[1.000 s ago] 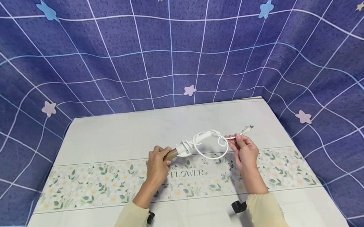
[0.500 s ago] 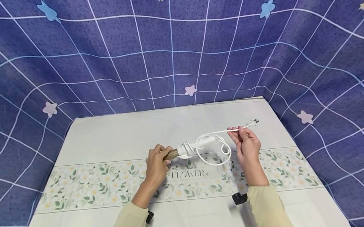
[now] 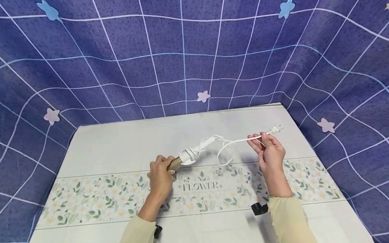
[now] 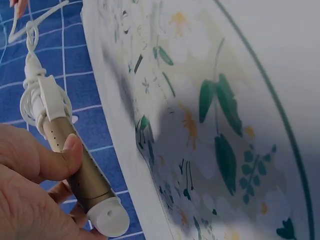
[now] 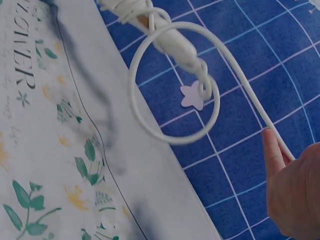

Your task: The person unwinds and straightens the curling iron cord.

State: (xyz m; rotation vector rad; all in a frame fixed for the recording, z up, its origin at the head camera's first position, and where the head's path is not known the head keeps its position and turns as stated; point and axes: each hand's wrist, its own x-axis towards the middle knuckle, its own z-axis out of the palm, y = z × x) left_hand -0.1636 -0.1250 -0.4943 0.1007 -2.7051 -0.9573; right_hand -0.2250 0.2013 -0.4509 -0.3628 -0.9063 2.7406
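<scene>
In the head view my left hand (image 3: 161, 176) grips a curling iron (image 3: 189, 154) by its gold barrel. The left wrist view shows the perforated barrel (image 4: 80, 162), its white end cap (image 4: 111, 220) and my thumb lying along it. White cord (image 4: 27, 107) is wound round the white handle near the clamp lever (image 4: 51, 97). My right hand (image 3: 272, 153) pinches the cord just behind the two-pin plug (image 3: 275, 129), which points up and right. Between the hands the cord makes a loose loop (image 5: 134, 90), hanging off the handle's end in the right wrist view.
Beneath the hands lies a white table cover (image 3: 130, 144) with a flower-printed band (image 3: 111, 194) reading FLOWER. Blue grid-patterned curtains (image 3: 164, 72) with stars enclose the table's back and sides. A black strap piece (image 3: 259, 209) sits at the right wrist.
My right hand has moved up and right with the plug, drawing the cord out farther. The left hand and curling iron have shifted slightly left, and the cord loop looks smaller.
</scene>
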